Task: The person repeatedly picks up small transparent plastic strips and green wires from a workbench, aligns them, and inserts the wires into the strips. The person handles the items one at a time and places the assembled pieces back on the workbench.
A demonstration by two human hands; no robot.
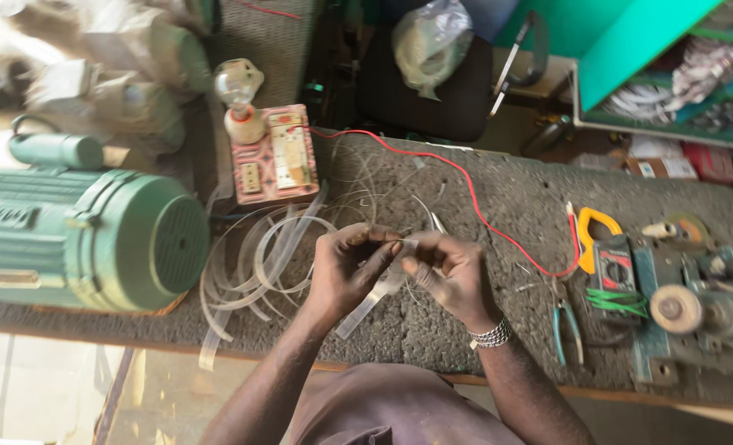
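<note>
The left hand [352,268] and the right hand [447,272] meet over the bench [482,198] — fingers of both pinch one clear plastic strip [375,298] between them. More clear strips [259,255] curl just left of the fingers, pliers [566,325] lie to the right.

1. Both forearms rise from six o'clock and converge at frame centre, elbows bent.
2. The left hand [352,268], at nine o'clock of its partner, curls palm-down, thumb and fingertips pinched together.
3. The right hand [449,272], at three o'clock, mirrors it, fingers bent inward; the fingertips of both hands nearly touch.
</note>
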